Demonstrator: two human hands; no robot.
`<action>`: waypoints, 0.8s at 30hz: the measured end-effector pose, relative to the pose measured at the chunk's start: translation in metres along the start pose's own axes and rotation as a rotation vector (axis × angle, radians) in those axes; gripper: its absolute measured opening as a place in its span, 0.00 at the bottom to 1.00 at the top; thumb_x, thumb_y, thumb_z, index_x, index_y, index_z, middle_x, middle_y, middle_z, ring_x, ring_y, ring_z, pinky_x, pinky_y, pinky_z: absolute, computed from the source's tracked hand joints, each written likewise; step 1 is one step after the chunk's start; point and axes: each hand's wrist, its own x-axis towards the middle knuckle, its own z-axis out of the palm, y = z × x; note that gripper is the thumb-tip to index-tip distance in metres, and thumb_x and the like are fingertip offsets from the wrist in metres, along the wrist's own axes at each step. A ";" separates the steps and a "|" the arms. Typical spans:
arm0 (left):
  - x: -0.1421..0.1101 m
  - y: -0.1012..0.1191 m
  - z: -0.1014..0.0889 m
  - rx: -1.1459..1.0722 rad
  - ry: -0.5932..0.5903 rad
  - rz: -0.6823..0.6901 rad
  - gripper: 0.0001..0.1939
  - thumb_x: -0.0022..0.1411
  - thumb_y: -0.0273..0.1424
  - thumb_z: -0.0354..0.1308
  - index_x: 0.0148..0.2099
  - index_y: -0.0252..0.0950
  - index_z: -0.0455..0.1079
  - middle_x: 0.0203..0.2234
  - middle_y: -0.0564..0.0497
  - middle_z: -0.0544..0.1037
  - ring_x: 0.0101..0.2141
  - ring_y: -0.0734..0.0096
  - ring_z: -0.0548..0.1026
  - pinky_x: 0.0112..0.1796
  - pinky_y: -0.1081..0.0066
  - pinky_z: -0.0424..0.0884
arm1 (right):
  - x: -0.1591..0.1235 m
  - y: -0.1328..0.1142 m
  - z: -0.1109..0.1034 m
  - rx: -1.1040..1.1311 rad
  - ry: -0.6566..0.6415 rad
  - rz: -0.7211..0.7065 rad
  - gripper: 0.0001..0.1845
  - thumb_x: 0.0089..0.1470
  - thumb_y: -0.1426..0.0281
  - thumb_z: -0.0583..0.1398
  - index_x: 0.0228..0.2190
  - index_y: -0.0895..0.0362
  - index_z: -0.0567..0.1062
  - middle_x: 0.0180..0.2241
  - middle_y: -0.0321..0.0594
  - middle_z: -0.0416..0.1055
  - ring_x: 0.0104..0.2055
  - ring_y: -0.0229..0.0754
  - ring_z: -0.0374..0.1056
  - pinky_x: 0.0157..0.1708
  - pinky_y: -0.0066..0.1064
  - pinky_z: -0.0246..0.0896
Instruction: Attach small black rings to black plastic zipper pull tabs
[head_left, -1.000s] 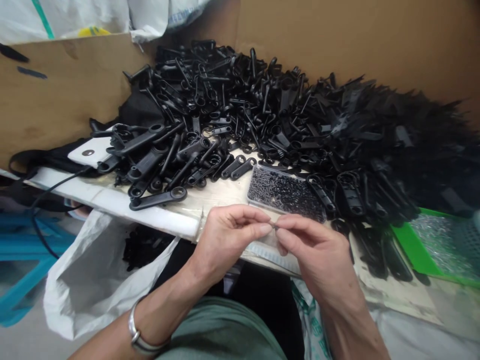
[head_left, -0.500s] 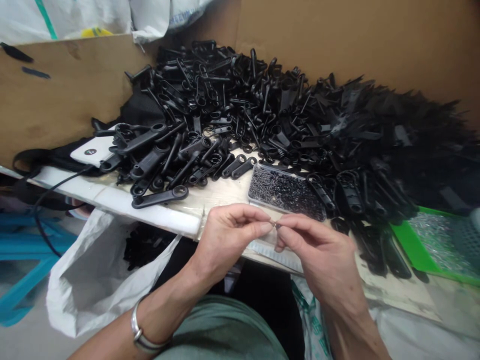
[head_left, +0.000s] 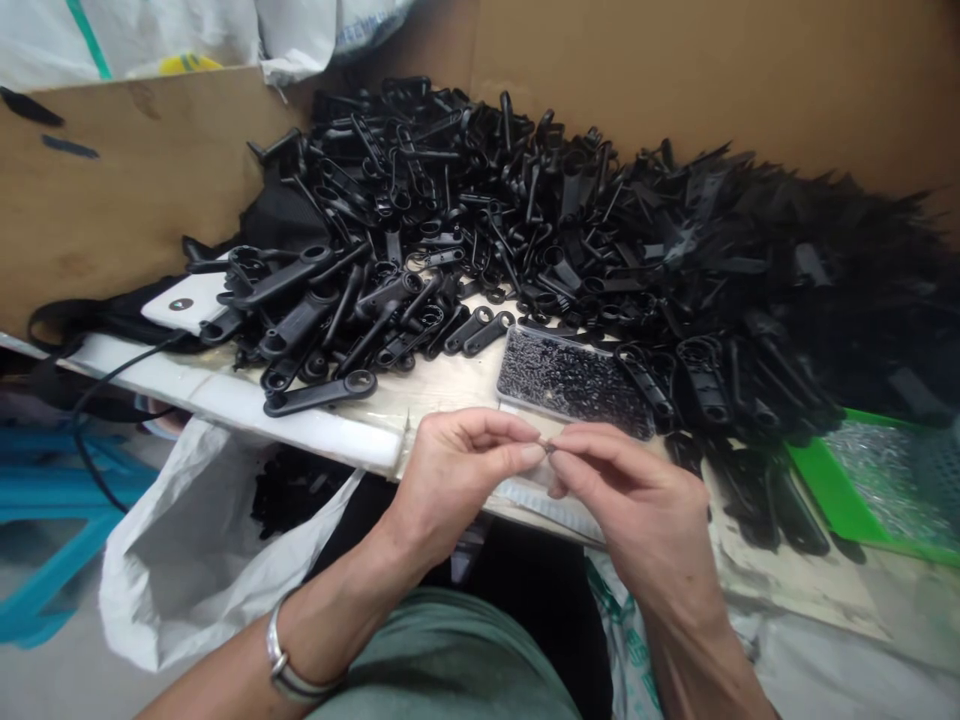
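My left hand (head_left: 457, 480) and my right hand (head_left: 637, 500) meet fingertip to fingertip above the front edge of the table. Each is closed in a pinch, thumb against forefinger. Between the tips a tiny dark piece (head_left: 548, 446) shows, too small to name. Just beyond the fingers lies a clear plastic box (head_left: 574, 378) filled with small dark parts. Black plastic arm-shaped pieces (head_left: 322, 393) with ringed ends lie to the left of the box, and more rest at its right edge.
A big heap of black plastic parts (head_left: 465, 190) covers the back, against cardboard walls (head_left: 720, 80). At right sits a green tray (head_left: 840, 490) of small shiny pieces. A white sack (head_left: 172, 560) hangs open at lower left, near a blue stool (head_left: 67, 540). A white device (head_left: 184, 303) with a cable lies at left.
My fingertips have drawn slightly closer together, and less of the tiny piece shows between them. Otherwise the view has only shifted a little.
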 end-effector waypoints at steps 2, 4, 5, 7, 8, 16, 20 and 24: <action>0.000 -0.001 0.000 0.027 0.001 0.033 0.05 0.49 0.21 0.68 0.30 0.33 0.77 0.25 0.53 0.80 0.27 0.78 0.76 0.32 0.82 0.73 | -0.001 -0.004 0.001 -0.059 0.032 -0.012 0.05 0.54 0.73 0.65 0.31 0.50 0.78 0.35 0.33 0.73 0.26 0.34 0.69 0.27 0.24 0.70; 0.000 -0.001 0.000 0.072 0.001 0.074 0.05 0.50 0.21 0.67 0.30 0.34 0.77 0.25 0.53 0.80 0.27 0.79 0.76 0.31 0.83 0.73 | -0.002 -0.008 0.003 -0.135 0.064 -0.042 0.04 0.55 0.73 0.64 0.31 0.51 0.78 0.33 0.33 0.73 0.26 0.35 0.69 0.27 0.24 0.70; 0.000 -0.002 0.000 0.099 0.002 0.092 0.05 0.50 0.21 0.67 0.30 0.35 0.78 0.25 0.54 0.80 0.27 0.79 0.76 0.31 0.83 0.73 | -0.003 -0.009 0.003 -0.182 0.072 -0.061 0.04 0.55 0.74 0.64 0.31 0.51 0.78 0.32 0.33 0.73 0.25 0.35 0.69 0.27 0.24 0.70; -0.001 -0.001 0.000 0.153 0.003 0.130 0.05 0.51 0.21 0.67 0.31 0.35 0.78 0.26 0.54 0.80 0.28 0.78 0.77 0.31 0.83 0.73 | -0.004 -0.012 0.005 -0.266 0.083 -0.101 0.05 0.56 0.74 0.64 0.32 0.52 0.78 0.30 0.33 0.74 0.25 0.36 0.70 0.27 0.25 0.69; -0.001 -0.001 0.000 0.183 0.005 0.152 0.05 0.51 0.21 0.67 0.31 0.36 0.78 0.26 0.55 0.81 0.28 0.78 0.77 0.32 0.83 0.73 | -0.005 -0.013 0.006 -0.294 0.085 -0.126 0.05 0.55 0.75 0.64 0.33 0.53 0.78 0.29 0.33 0.74 0.25 0.36 0.70 0.27 0.25 0.69; -0.006 0.001 -0.003 0.460 0.008 0.330 0.06 0.54 0.20 0.65 0.32 0.36 0.78 0.28 0.55 0.81 0.31 0.76 0.79 0.35 0.82 0.73 | -0.007 -0.014 0.006 -0.360 0.065 -0.241 0.07 0.55 0.78 0.62 0.35 0.55 0.78 0.29 0.30 0.75 0.27 0.31 0.71 0.31 0.18 0.68; -0.006 0.000 -0.006 0.553 -0.023 0.411 0.06 0.55 0.20 0.64 0.33 0.35 0.78 0.30 0.54 0.81 0.32 0.75 0.79 0.36 0.80 0.74 | -0.006 -0.015 0.008 -0.400 0.084 -0.228 0.04 0.54 0.77 0.63 0.32 0.57 0.78 0.29 0.32 0.76 0.26 0.31 0.71 0.29 0.18 0.67; -0.007 -0.002 -0.007 0.634 -0.046 0.455 0.07 0.55 0.18 0.62 0.34 0.34 0.78 0.30 0.54 0.81 0.33 0.75 0.79 0.37 0.80 0.73 | -0.005 -0.013 0.010 -0.474 0.117 -0.311 0.04 0.53 0.79 0.62 0.29 0.60 0.77 0.27 0.33 0.75 0.26 0.30 0.70 0.31 0.18 0.66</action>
